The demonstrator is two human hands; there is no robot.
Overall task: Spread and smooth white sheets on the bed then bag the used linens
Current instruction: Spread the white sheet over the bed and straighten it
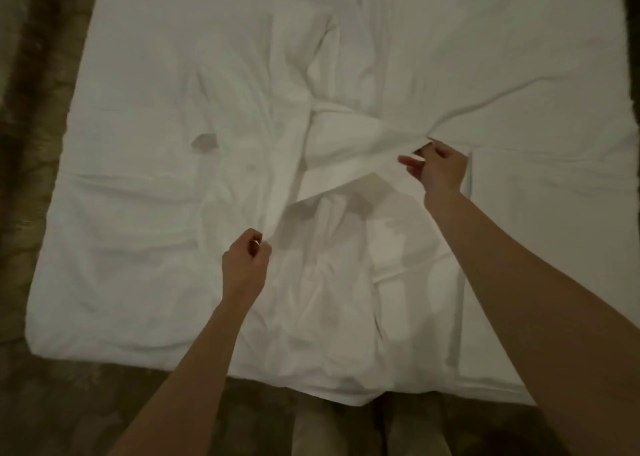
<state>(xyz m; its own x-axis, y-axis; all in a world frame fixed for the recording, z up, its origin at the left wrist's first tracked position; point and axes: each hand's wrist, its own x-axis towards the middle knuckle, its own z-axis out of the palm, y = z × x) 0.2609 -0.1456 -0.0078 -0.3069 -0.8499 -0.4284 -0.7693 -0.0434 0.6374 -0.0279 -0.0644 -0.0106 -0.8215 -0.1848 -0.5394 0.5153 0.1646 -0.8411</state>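
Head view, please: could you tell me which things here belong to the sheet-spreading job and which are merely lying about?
Part of the job:
- white sheet, crumpled and bunched on the bed
- bed
- left hand, pinching a fold of the sheet
- right hand, pinching a bunched fold farther up

Just there:
- patterned carpet around the bed

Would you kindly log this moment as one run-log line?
stage: spreading | left hand: pinches sheet | right hand: pinches sheet fold | sheet: bunched, wrinkled on bed

Bed [138, 282] cropped top and right
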